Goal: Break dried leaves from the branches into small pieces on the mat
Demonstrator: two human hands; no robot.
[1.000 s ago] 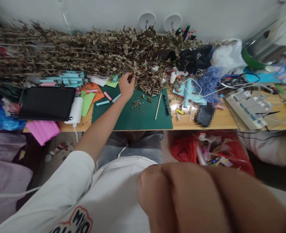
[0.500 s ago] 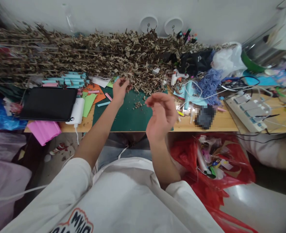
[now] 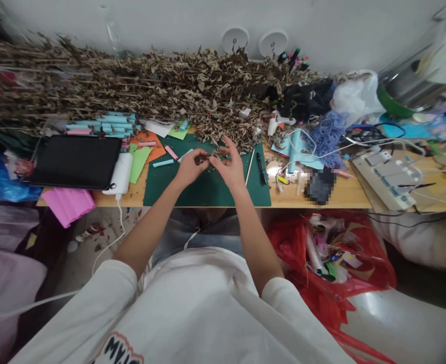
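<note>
While both hands are together over the green cutting mat [image 3: 207,194], the loose dried leaves [image 3: 241,136] sit in a heap spilling onto its back edge. Left hand [image 3: 190,167] is curled mostly closed, thumb and fingers nearly meeting, and it looks like it's pinching a crumbly brown leaf bit, tiny as that is. Right hand [image 3: 231,171] is about half open, index finger stretched toward the heap and thumb right by the left fingertips. Honestly can't tell if it has hold of anything.

On the mat's right side there's a thin wooden stick [image 3: 250,167] and a black pen [image 3: 261,168], and on its left side a blue paper roll [image 3: 163,163] and a pink one [image 3: 171,152]. Off to the left of the mat: a black tablet [image 3: 75,163] with a white power bank [image 3: 118,174] next to it. Off to the right, a white glue gun [image 3: 278,123], tangled blue yarn [image 3: 329,136] and, farther out, a loaded power strip [image 3: 387,177].
</note>
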